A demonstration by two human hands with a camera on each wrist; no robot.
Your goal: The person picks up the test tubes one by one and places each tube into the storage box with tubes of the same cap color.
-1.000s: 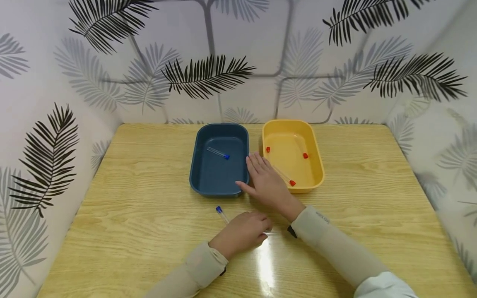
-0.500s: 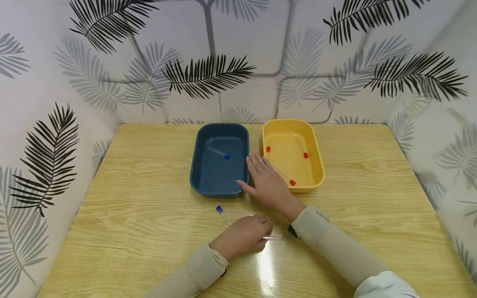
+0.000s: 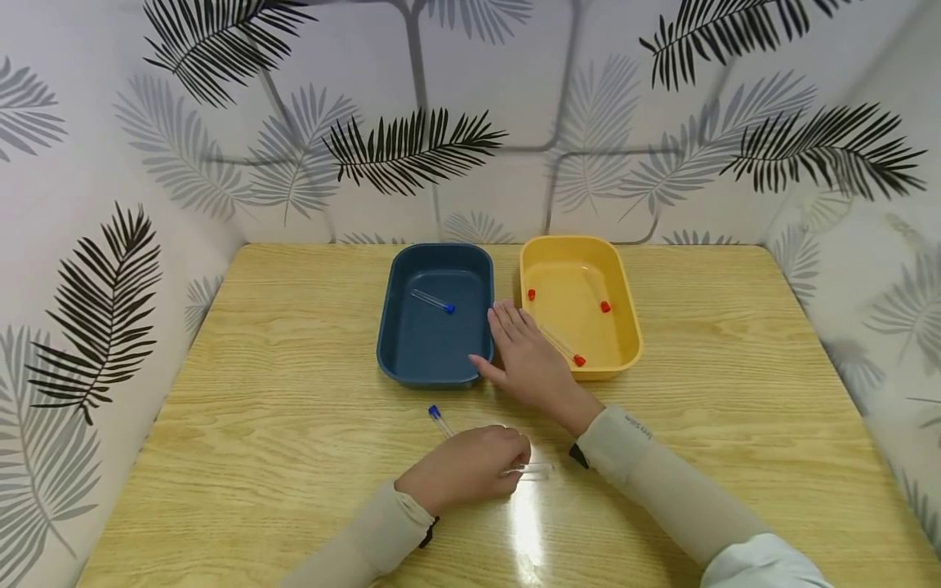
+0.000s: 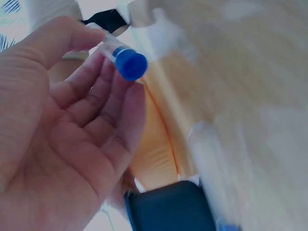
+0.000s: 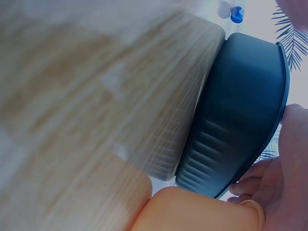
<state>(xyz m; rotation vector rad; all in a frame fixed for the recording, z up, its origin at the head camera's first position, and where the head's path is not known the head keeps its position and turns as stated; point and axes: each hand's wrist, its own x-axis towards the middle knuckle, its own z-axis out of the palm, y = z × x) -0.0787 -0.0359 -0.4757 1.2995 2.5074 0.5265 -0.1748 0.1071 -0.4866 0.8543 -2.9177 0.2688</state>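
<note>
My left hand [image 3: 470, 467] pinches a clear test tube [image 3: 535, 469] between thumb and fingers, low over the table's middle. The glassy end points right in the head view. In the left wrist view, the tube's blue cap [image 4: 131, 64] faces the camera above the palm. Another blue-capped tube [image 3: 439, 420] lies on the table, partly hidden behind the left hand. My right hand [image 3: 532, 363] has straight fingers resting at the adjoining rims of the blue tray [image 3: 434, 381] and the yellow tray [image 3: 632, 343]; the right wrist view shows its fingers [image 5: 260, 180] at both rims.
Inside the blue tray lies one blue-capped tube [image 3: 434, 301]. Several red caps, such as a red cap [image 3: 579, 360], show in the yellow tray, on clear tubes that are hard to see. A leaf-patterned cloth [image 3: 485, 188] rises behind the wooden table [image 3: 294, 343].
My left hand has shifted slightly left and down, and more of the held test tube now shows to the right of its fingers. The right hand stays in place.
</note>
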